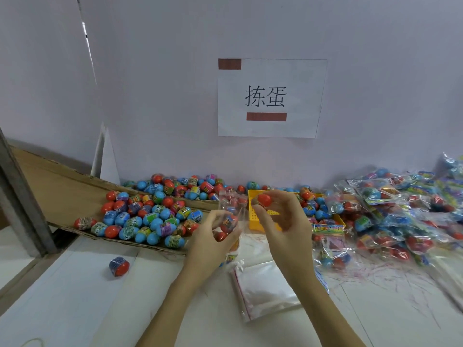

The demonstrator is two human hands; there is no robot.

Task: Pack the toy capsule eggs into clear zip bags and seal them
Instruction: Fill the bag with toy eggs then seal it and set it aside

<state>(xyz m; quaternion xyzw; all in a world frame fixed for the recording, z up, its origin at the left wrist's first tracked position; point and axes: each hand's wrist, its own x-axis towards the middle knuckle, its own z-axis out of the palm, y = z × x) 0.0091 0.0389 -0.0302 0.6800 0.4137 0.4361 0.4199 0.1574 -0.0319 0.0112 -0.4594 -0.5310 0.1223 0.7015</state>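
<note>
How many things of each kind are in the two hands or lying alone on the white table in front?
Eggs held in the right hand: 1
Open bags held by the left hand: 1
Eggs alone on the table: 1
Stacks of empty bags: 1
Total: 4

Pale wall [375,71], paper sign [270,98]

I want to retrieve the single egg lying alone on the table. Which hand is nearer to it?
Left. The left hand is to the right of the stray egg; the right hand is beyond the left, farther away.
</note>
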